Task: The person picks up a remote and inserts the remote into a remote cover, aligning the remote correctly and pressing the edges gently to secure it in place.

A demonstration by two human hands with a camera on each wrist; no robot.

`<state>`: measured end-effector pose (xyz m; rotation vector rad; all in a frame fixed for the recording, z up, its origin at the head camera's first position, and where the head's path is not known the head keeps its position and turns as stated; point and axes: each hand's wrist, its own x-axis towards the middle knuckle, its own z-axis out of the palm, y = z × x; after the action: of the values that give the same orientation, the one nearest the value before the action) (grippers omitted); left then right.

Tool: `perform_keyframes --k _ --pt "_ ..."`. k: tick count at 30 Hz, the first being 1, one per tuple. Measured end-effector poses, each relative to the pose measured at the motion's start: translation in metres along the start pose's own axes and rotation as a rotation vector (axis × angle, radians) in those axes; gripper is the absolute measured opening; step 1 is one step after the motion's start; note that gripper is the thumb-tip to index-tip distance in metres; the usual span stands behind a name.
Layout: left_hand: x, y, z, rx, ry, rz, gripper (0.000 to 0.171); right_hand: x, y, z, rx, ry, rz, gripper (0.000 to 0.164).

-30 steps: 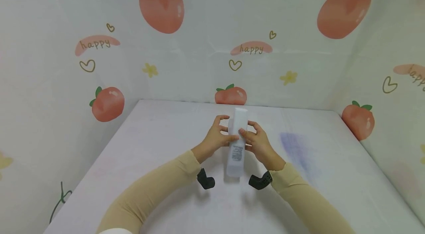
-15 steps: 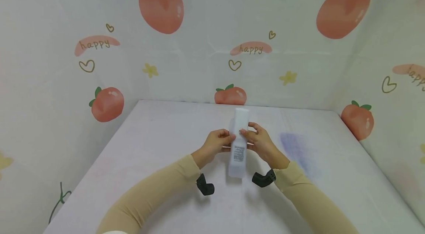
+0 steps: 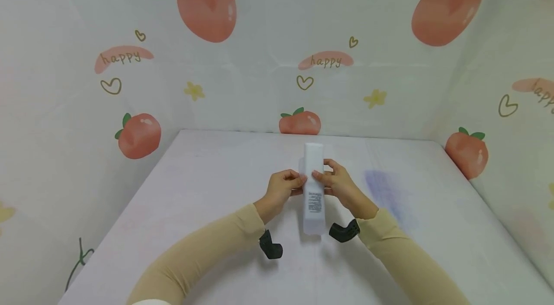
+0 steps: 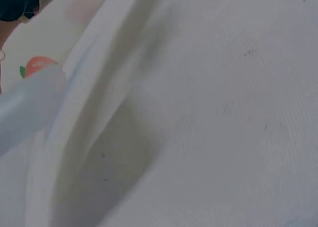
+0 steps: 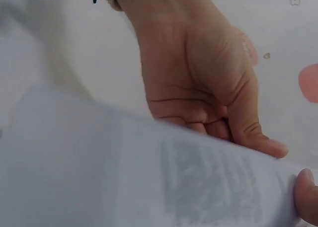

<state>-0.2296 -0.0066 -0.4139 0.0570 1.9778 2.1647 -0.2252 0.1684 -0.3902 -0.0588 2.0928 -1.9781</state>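
I see the white container (image 3: 314, 188), over the table (image 3: 233, 165), now pointing to twelve o'clock instead of leaning toward one. Left hand (image 3: 278, 190) at nine, right hand (image 3: 343, 188) at three pinch it, thumbs and fingers nearly closed; I judge it squarer.

White walls (image 3: 268, 21) with printed red fruit (image 3: 207, 9) and yellow flowers (image 3: 194, 91) flank and back a pale, purple-smudged table (image 3: 216, 170).

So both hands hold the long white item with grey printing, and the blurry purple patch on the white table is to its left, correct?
Not its left: in the head view, the blurry purple patch lies to the right of the long white item, held by the left hand and right hand.
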Motion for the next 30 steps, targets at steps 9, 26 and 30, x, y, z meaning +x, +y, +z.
perform_keyframes --k 9,26,30 --pt "0.005 0.012 0.0 -0.04 0.099 -0.035 0.017 -0.001 -0.005 0.005 -0.026 -0.03 -0.029 0.043" --pt "0.014 0.03 -0.004 -0.027 0.154 -0.122 0.005 -0.003 -0.011 0.015 -0.033 -0.059 -0.021 0.042" --pt "0.004 0.028 0.003 -0.066 0.094 -0.12 0.012 -0.009 -0.015 0.006 0.013 -0.042 -0.04 0.046"
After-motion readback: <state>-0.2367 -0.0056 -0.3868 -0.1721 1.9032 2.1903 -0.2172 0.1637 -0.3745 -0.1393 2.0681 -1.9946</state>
